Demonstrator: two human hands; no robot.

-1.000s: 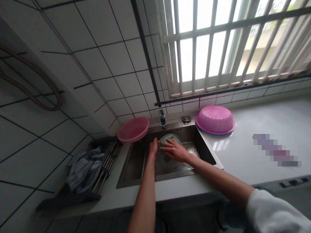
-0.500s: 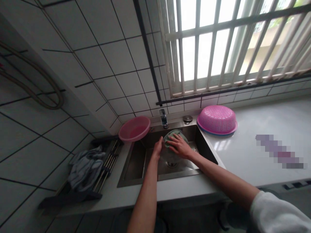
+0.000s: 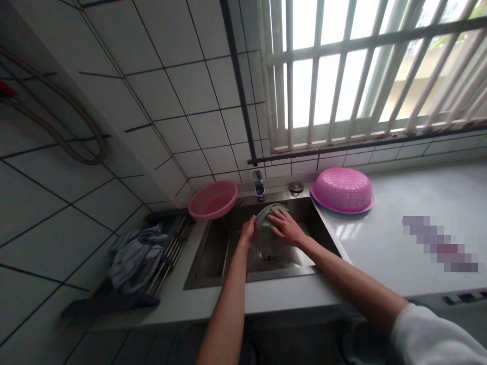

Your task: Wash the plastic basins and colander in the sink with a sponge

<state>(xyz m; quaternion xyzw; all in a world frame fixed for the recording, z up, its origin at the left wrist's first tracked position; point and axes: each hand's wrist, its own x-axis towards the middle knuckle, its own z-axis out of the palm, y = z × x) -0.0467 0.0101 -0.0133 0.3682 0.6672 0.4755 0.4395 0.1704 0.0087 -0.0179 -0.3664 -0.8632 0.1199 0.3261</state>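
Note:
Over the steel sink [image 3: 201, 274], my left hand [image 3: 248, 229] is closed on the left edge of a clear round dish [image 3: 262, 242], which could be a bowl or a lid. My right hand [image 3: 288, 228] presses a green cloth [image 3: 271, 219] against the dish, its fingers bent over the cloth. Part of the cloth is covered by those fingers. The dish is see-through, and the sink drain [image 3: 269, 257] shows just below it.
A faucet [image 3: 258, 183] stands behind the sink. To its left is a pink basin [image 3: 213, 200]; to the right, an upturned pink basket [image 3: 344, 190] sits on the white counter [image 3: 384, 243]. A grey cloth [image 3: 139, 256] lies near a folded metal rack [image 3: 173, 253].
The right hand has shifted slightly to the right over the dish. More of the clear dish shows, and less of the green cloth. The left hand keeps its grip; the view has moved slightly.

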